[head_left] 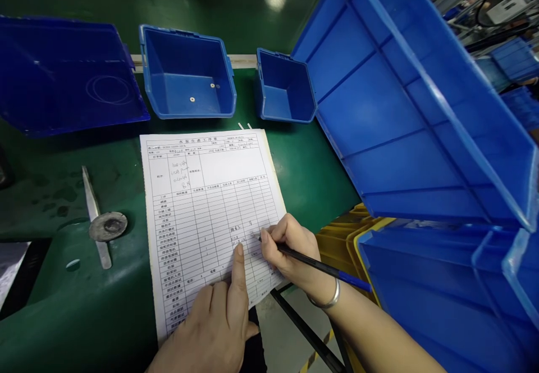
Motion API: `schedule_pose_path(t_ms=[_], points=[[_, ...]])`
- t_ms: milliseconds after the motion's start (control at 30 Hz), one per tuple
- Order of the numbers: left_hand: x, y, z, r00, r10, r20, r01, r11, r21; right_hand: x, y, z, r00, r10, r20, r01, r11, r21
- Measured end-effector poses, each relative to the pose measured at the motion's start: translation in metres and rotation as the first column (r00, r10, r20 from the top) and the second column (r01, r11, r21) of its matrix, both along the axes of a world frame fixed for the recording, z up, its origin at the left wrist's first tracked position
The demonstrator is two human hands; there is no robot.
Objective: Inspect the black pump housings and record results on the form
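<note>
A printed form (210, 210) with a ruled table lies on the green workbench, a few handwritten entries in its cells. My right hand (292, 246) is closed around a black pen with a blue end (324, 264); the tip is at a cell right of the middle of the sheet. My left hand (219, 319) rests on the lower part of the form, index finger stretched out beside the handwriting and the other fingers partly bent. It holds nothing. A metal bracelet (330, 297) circles my right wrist.
Left of the form, metal tweezers (93, 204) lie by a dark round disc (108, 226). Along the back stand a dark blue bin (63, 75), a blue bin (189, 53) with small white rings, and a smaller bin (286, 81). Large blue crates (421, 109) rise at the right.
</note>
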State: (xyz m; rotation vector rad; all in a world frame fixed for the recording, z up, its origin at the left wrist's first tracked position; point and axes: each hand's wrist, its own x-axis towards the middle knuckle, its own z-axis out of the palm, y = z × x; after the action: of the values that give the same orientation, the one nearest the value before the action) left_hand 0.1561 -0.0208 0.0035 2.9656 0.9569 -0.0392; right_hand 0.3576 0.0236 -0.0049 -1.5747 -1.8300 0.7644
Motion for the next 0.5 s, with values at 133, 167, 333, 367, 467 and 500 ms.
schedule_pose_path(t_ms=[133, 167, 333, 367, 467, 500], points=[[0.0, -0.002, -0.002, 0.997, 0.058, 0.044, -0.056, 0.997, -0.052, -0.002, -0.001, -0.003, 0.997, -0.008, -0.082, 0.005, 1.0, -0.029], [0.0, -0.002, -0.002, 0.997, 0.063, 0.053, -0.06, 0.997, -0.052, -0.002, -0.001, -0.004, 0.99, -0.025, -0.14, 0.019, 0.999, -0.047], [0.003, -0.001, 0.003, 0.995, -0.057, -0.081, 0.061, 0.997, 0.042, 0.004, -0.002, 0.01, 0.874, -0.268, -0.405, 0.304, 0.952, 0.024], [0.003, -0.001, 0.003, 0.991, -0.065, -0.119, 0.075, 0.994, 0.076, 0.008, -0.006, 0.016, 0.873, -0.327, -0.363, 0.374, 0.925, 0.064], [0.002, -0.003, 0.003, 0.988, -0.063, -0.144, 0.09, 0.978, 0.19, 0.018, -0.03, 0.03, 0.891, -0.446, -0.083, 0.453, 0.885, 0.104], [0.001, -0.004, 0.004, 0.989, -0.085, -0.121, 0.111, 0.968, 0.224, 0.019, -0.041, 0.032, 0.889, -0.457, -0.018, 0.457, 0.887, 0.069]])
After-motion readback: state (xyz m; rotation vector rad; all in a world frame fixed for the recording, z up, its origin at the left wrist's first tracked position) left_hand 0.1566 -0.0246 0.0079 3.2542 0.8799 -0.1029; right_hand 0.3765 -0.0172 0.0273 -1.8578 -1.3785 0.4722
